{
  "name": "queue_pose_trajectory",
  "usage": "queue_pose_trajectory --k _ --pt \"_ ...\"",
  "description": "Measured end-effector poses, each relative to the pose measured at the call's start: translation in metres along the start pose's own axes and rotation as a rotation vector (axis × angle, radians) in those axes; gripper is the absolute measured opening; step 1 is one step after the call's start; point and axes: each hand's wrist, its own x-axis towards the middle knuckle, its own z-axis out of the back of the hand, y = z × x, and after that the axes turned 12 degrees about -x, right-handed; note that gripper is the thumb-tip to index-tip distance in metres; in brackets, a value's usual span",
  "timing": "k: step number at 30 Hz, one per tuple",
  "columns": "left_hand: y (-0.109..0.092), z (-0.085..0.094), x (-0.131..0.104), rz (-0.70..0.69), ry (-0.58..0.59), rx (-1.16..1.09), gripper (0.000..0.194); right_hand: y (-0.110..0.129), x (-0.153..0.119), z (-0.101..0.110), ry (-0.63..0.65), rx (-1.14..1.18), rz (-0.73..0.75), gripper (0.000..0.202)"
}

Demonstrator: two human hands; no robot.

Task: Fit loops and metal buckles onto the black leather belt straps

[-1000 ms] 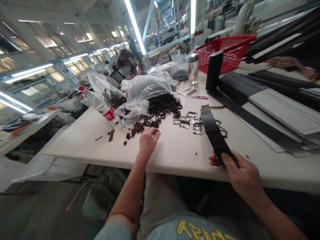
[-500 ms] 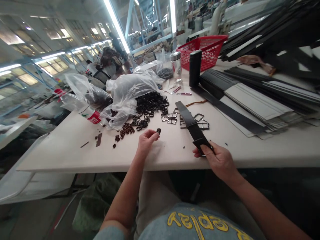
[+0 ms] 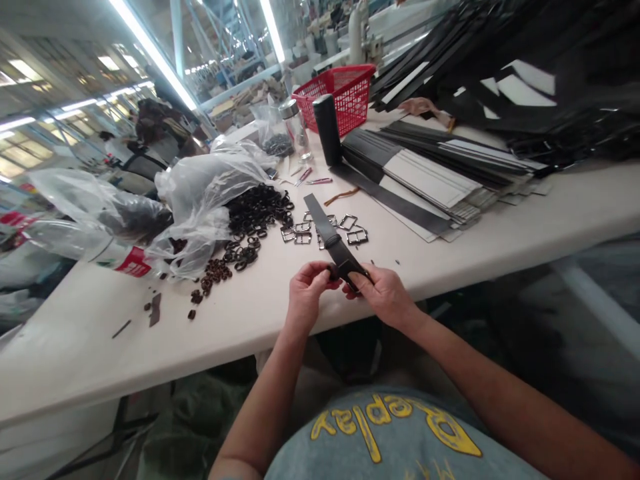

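My right hand (image 3: 385,291) grips a folded black strap (image 3: 325,227) near its buckle end, above the table's front edge. The strap's flat tail points away over several metal buckles (image 3: 303,232). Between its fingertips my left hand (image 3: 309,290) pinches a small black loop (image 3: 332,271), right beside the folded part of the strap; whether the two touch is hard to tell. A heap of black loops (image 3: 257,210) lies beyond my left hand, with small brown loops (image 3: 216,275) to its left.
Plastic bags (image 3: 200,183) and a clear bottle (image 3: 113,252) lie on the left. A glass jar (image 3: 296,130), a black cylinder (image 3: 327,130) and a red basket (image 3: 343,93) stand at the back. Stacked strips (image 3: 425,177) cover the right. Snippers (image 3: 319,181) lie mid-table.
My left hand has brought the small loop over to the strap in my right hand. The two hands are now close together. The view has turned to the right.
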Motion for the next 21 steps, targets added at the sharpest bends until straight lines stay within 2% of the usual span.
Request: queue_pose_trajectory --k 5,9,18,21 --pt "0.001 -0.008 0.001 -0.118 -0.042 0.099 0.017 0.000 -0.001 0.000 0.005 -0.069 0.052 0.030" --pt "-0.003 -0.013 0.001 -0.206 -0.032 0.239 0.015 -0.001 -0.001 0.000 -0.031 -0.091 0.062 0.030" --pt "-0.004 -0.015 0.005 -0.172 -0.011 0.205 0.018 -0.002 0.000 -0.003 -0.017 -0.130 0.065 0.023" --pt "-0.005 -0.011 0.002 -0.129 0.045 0.160 0.022 -0.001 0.001 -0.004 -0.024 -0.120 0.050 0.023"
